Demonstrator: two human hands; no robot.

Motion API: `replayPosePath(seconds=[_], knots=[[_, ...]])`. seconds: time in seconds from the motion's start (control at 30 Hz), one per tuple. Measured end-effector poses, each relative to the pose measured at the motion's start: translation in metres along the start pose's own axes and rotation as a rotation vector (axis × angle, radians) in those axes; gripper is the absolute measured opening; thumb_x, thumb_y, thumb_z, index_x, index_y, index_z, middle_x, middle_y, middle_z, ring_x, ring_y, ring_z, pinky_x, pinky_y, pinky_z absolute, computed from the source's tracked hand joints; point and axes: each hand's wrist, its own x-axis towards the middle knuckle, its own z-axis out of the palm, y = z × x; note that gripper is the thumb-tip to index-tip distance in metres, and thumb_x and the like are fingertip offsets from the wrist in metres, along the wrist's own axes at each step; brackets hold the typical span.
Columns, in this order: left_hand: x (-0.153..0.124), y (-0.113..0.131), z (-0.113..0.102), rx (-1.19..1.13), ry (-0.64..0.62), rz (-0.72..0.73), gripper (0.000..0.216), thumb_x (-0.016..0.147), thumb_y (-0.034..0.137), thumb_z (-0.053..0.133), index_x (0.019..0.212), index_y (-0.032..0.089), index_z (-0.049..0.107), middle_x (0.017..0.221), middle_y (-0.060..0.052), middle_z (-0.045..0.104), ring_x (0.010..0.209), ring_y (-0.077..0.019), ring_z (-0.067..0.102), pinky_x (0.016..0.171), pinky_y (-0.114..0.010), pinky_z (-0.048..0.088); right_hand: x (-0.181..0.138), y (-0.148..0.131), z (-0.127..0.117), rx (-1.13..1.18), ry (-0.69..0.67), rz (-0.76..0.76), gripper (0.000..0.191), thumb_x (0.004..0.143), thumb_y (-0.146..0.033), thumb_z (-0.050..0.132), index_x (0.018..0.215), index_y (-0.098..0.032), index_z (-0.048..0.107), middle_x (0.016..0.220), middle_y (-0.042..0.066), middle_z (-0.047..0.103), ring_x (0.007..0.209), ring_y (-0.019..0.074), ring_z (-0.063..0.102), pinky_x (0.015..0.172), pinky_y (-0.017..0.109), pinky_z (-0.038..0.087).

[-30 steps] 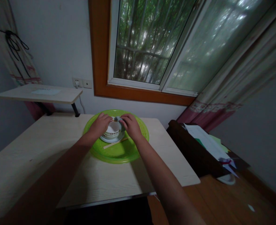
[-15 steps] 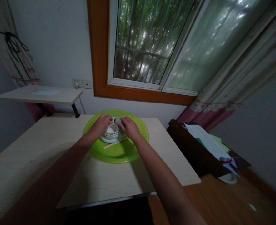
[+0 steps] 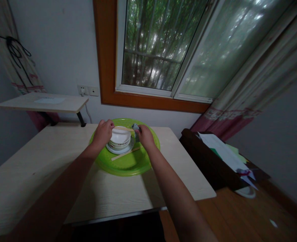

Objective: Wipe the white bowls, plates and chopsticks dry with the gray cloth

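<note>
Over a round green basin, my left hand pinches one end of a pair of light wooden chopsticks. My right hand is closed on a grey-blue cloth, which wraps the chopsticks' other end. Below them, a stack of white bowls rests on a white plate in the basin. More chopsticks lie on the basin's bottom, in front of the plate.
The basin stands on a pale wooden table against the wall. A raised shelf with a paper on it stands at the back left. To the right is a dark brown box-like piece topped with papers. A window is behind.
My hands have moved apart, the left one to the left and the right one with the cloth to the right. The chopsticks between them now show, and more of the bowls is visible.
</note>
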Motion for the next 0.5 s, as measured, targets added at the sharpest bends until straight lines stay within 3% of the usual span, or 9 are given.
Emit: replayPosePath(seconds=[0.23,0.33,0.5], knots=[[-0.001,0.001,0.0,0.084,-0.016,0.055,0.016,0.095,0.02,0.044,0.089,0.021,0.058,0.088,-0.007,0.067,0.089,-0.0262,0.055,0.081,-0.039,0.044,0.0,0.006,-0.006,0.094,0.244,0.157,0.023,0.093,-0.031,0.055,0.104,-0.015,0.067,0.1,0.011,0.069,0.09,0.0221,0.061,0.084,0.034,0.047],[-0.001,0.003,0.001,0.093,-0.039,0.056,0.017,0.097,0.023,0.043,0.09,0.021,0.058,0.087,-0.008,0.066,0.091,-0.0267,0.055,0.082,-0.039,0.044,0.001,-0.004,-0.01,0.147,0.253,0.057,0.025,0.095,-0.034,0.055,0.106,-0.016,0.068,0.101,0.011,0.069,0.093,0.0223,0.06,0.087,0.034,0.047],[-0.001,0.006,0.004,0.015,-0.105,0.14,0.019,0.097,0.027,0.044,0.089,0.02,0.06,0.089,-0.009,0.065,0.095,-0.026,0.054,0.084,-0.038,0.045,-0.001,-0.025,-0.01,0.174,0.038,-0.262,0.022,0.095,-0.03,0.058,0.111,-0.019,0.069,0.114,0.009,0.069,0.109,0.0212,0.059,0.099,0.034,0.045]])
